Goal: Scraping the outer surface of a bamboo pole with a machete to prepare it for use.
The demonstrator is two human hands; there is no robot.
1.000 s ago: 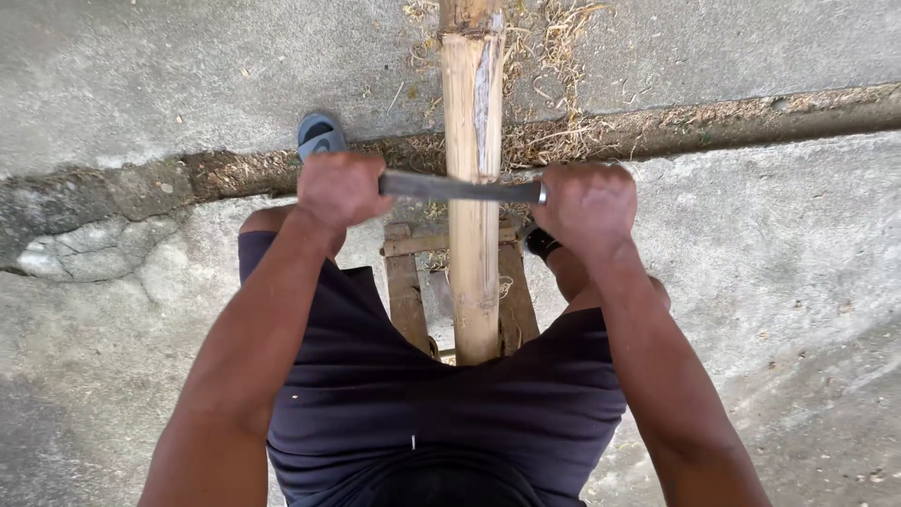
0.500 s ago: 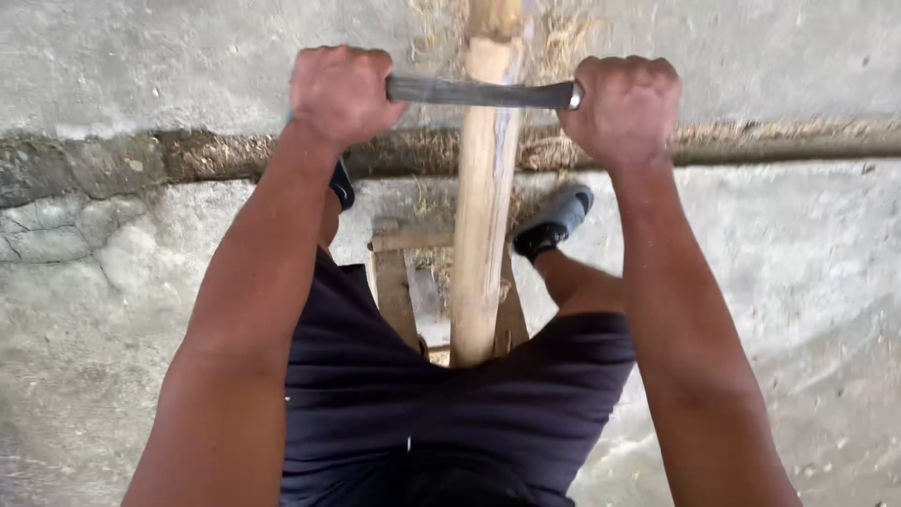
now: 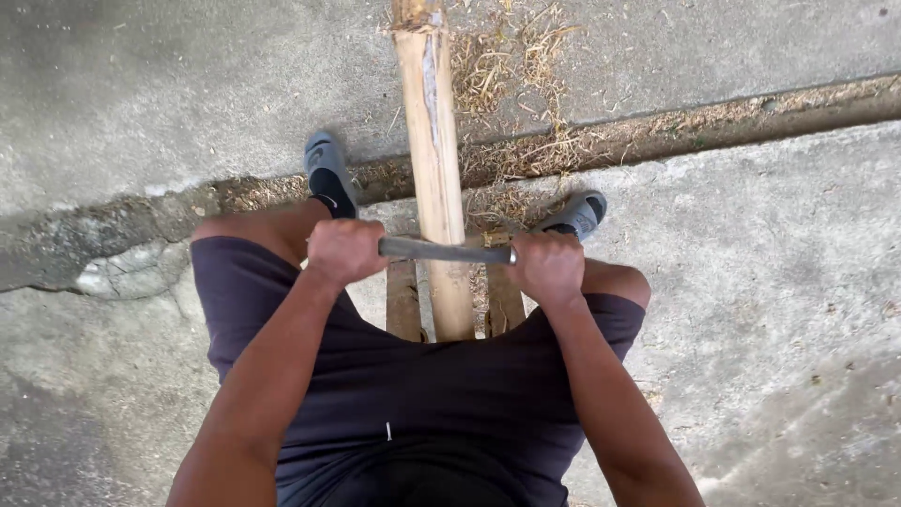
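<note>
Blade (image 3: 446, 251) nearer the body than before.

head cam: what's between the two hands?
Head view: a grey blade spans from left hand to right hand, crossing the bamboo pole.

1. I note the long pale tan bamboo pole (image 3: 434, 169): a greyish-white scraped streak runs down its upper length, with a darker brown node at the top.
2. The flat dull grey metal blade (image 3: 446, 251) shows a uniform grey, no pattern I can see.
3. I see dark navy cloth shorts (image 3: 413, 394), plain, with one small white mark near the middle.
4. The grey rubber slides (image 3: 328, 169) have black insides.
5. The brown wooden slats (image 3: 404, 305) are mid-brown.
6. The rough grey concrete floor (image 3: 770, 282) is mottled, strewn with straw-yellow shavings (image 3: 507, 66).
</note>
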